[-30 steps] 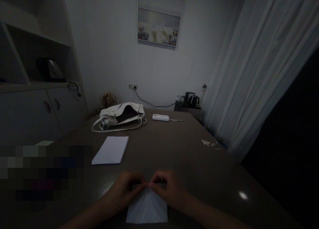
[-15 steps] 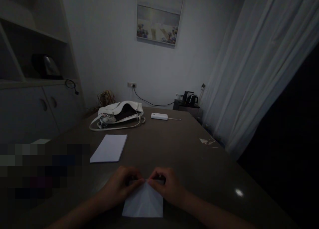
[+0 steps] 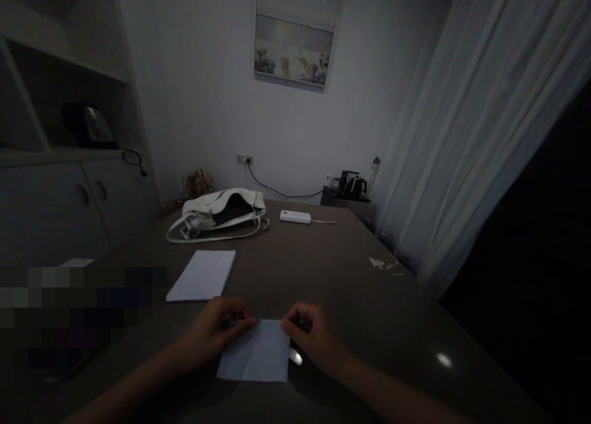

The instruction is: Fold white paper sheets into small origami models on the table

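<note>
Currently, the small white sheet (image 3: 256, 353) is pinched along its far edge by the left grip (image 3: 219, 328) and the right grip (image 3: 315, 338), near the viewer's end of the dark surface (image 3: 346, 276); a paper stack (image 3: 203, 275) is seen beyond the left grip.

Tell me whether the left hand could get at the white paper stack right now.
Probably yes: the white paper stack lies just beyond the left hand with nothing visible between, though that hand is holding the small sheet.
</note>
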